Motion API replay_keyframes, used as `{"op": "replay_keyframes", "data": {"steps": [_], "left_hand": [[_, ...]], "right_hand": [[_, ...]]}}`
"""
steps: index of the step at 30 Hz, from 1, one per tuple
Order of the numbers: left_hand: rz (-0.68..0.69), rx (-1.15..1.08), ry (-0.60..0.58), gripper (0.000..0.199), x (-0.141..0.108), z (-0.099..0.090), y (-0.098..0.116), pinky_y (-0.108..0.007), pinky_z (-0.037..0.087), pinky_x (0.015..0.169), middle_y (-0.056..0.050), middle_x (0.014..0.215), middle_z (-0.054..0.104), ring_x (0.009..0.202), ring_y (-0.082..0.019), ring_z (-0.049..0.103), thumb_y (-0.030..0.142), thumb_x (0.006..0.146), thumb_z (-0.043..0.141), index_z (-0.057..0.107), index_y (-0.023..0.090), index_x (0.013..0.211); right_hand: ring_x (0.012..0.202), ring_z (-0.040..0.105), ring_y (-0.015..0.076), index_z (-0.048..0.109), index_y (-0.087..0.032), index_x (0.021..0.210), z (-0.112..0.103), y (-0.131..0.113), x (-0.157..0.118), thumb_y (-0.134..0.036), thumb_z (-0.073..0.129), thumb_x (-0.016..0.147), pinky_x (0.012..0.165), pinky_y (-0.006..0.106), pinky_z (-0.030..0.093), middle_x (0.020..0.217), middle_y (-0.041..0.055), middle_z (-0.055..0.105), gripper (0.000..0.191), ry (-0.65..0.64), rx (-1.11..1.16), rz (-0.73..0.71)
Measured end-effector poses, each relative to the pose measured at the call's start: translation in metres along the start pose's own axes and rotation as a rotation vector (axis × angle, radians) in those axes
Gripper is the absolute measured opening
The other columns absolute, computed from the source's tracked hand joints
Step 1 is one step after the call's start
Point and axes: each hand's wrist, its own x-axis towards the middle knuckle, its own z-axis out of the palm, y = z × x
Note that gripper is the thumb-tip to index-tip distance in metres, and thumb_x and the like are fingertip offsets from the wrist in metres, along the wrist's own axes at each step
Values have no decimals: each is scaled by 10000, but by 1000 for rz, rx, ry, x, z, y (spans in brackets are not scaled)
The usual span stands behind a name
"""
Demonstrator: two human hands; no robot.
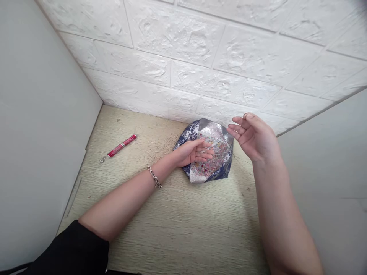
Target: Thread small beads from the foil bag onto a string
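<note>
A blue and silver patterned pouch or tray [195,176], its exact kind unclear, holds many small pink, white and clear beads [210,164] near the wall. Over its left part is my left hand [195,152], palm turned up and fingers spread, with no object seen in it. My right hand [250,137] is raised at the right of the beads, its fingers apart and slightly curled, holding nothing that shows.
On the wooden surface [172,221] at the left lies a red pen-like stick [122,145], with a small clear piece [102,159] by its lower end. A white brick-patterned wall [189,76] stands behind. Grey panels flank both sides.
</note>
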Motion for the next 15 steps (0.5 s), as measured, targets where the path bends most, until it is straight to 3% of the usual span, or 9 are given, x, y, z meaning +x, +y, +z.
{"op": "replay_keyframes", "data": {"steps": [6,15], "left_hand": [[-50,37,-39,335,-2,0,2,-157,411,436,-131,932,655,694,-126,631,377,815,414,594,120,932],[-207,-14,-145,471,-3,-3,6,-244,480,532,-149,1010,627,823,-184,623,484,814,336,550,117,1017]], "right_hand": [[799,591,164,449,-236,685,-8,-3,2,-388,511,721,763,347,477,795,-2,604,168,-27,-46,0],[892,556,189,493,-252,740,-14,-9,1,-390,461,751,744,354,463,881,28,592,142,32,-128,-60]]}}
